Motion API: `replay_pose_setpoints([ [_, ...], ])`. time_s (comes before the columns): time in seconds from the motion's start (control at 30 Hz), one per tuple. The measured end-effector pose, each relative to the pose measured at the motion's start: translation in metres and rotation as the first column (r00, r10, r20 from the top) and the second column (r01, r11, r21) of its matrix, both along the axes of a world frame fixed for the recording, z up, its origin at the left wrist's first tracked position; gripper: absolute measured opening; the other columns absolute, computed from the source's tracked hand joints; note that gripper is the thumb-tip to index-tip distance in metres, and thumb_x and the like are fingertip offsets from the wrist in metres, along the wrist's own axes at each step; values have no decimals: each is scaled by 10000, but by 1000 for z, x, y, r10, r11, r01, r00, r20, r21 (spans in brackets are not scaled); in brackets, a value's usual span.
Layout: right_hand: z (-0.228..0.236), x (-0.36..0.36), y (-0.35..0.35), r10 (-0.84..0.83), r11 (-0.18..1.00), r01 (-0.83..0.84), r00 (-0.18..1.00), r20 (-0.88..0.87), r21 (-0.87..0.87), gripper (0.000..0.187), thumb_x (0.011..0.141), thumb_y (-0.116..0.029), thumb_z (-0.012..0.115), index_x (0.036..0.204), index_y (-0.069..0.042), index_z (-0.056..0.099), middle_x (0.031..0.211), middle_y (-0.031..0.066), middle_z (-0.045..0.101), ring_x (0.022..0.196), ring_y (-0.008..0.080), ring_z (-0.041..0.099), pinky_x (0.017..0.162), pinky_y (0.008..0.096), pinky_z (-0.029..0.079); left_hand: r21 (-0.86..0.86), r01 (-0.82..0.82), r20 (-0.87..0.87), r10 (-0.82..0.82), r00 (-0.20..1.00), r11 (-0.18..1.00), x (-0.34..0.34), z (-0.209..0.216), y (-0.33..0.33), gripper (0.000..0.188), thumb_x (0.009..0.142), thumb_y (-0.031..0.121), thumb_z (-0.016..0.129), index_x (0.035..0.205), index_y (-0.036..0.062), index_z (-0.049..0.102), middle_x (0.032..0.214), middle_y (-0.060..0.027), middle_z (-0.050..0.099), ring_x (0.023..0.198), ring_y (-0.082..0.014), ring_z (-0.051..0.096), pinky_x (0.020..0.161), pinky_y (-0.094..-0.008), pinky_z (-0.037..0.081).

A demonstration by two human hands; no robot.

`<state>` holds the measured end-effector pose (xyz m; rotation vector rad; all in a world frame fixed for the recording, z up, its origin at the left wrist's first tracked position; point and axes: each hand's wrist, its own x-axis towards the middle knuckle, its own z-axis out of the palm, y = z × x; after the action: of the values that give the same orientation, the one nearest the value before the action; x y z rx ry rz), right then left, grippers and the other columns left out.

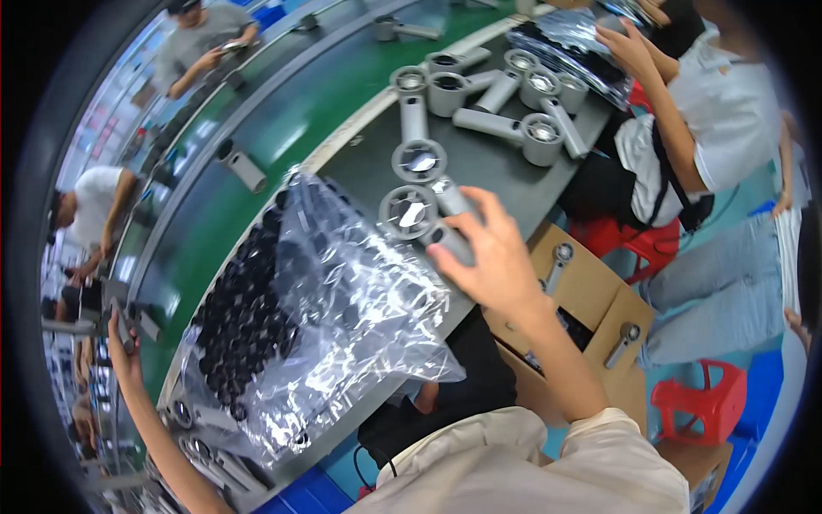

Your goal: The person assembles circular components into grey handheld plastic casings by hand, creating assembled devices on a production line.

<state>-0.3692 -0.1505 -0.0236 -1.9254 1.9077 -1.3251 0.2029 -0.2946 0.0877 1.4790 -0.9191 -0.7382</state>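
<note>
My right hand (505, 270) is over the dark table, thumb and fingers closed on the handle of a grey handheld fan (408, 212) with a round head and shiny centre. A second grey fan (419, 161) lies just beyond, its handle close to my fingertips. Out to the far left, my left hand (127, 355) is closed on a grey handle-shaped piece (120, 321) at the conveyor's edge; its other end is unclear. Between my arms lies a clear plastic bag (360, 291), with many small black parts (244, 300) in and beside it.
Several more grey fans (541, 137) lie on the table's far end. A green conveyor belt (282, 128) curves past, carrying another fan (242, 167). An open cardboard box (591, 274) and red stools (702, 398) stand at right. Co-workers sit at right (728, 103) and across the belt.
</note>
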Motion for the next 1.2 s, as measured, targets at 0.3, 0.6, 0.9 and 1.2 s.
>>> replay_pose_setpoints([
  [0.3, 3, -12, -13, -284, 947, 243, 939, -195, -209, 276, 751, -231, 663, 928, -41, 569, 1118, 185, 473, 1039, 350, 463, 853, 422, 366, -66, 83, -167, -93, 982, 994, -47, 43, 199, 235, 854, 291, 570, 908, 67, 522, 729, -31, 563, 484, -68, 472, 389, -187, 362],
  [0.6, -4, -3, 4, -439, 881, 386, 882, -170, -272, 449, 678, -345, 733, 925, -31, 528, 1099, 169, 440, 1098, 346, 399, 958, 573, 225, -114, 475, -541, -455, 707, 873, -110, 7, 247, 363, 841, 199, 589, 1112, -10, 467, 900, -88, 585, 651, -162, 551, 547, -274, 472],
  [0.9, 69, -2, -12, 81, 955, -145, 967, -241, -260, 78, 800, -53, 578, 823, 18, 555, 939, 149, 540, 888, 299, 541, 769, 372, 434, -4, 560, -630, -438, 642, 828, -139, 9, 136, 238, 821, 104, 561, 1029, 38, 466, 729, -43, 476, 533, -117, 437, 481, -274, 373],
  [1.2, 365, -101, -178, -94, 830, 25, 991, -96, -558, 208, 919, -134, 462, 814, 17, 560, 792, 35, 570, 723, 108, 527, 664, 246, 436, 391, 493, -440, -313, 842, 777, -178, 81, 73, 342, 760, 96, 687, 1008, 34, 460, 706, -76, 552, 508, -155, 538, 405, -231, 435],
])
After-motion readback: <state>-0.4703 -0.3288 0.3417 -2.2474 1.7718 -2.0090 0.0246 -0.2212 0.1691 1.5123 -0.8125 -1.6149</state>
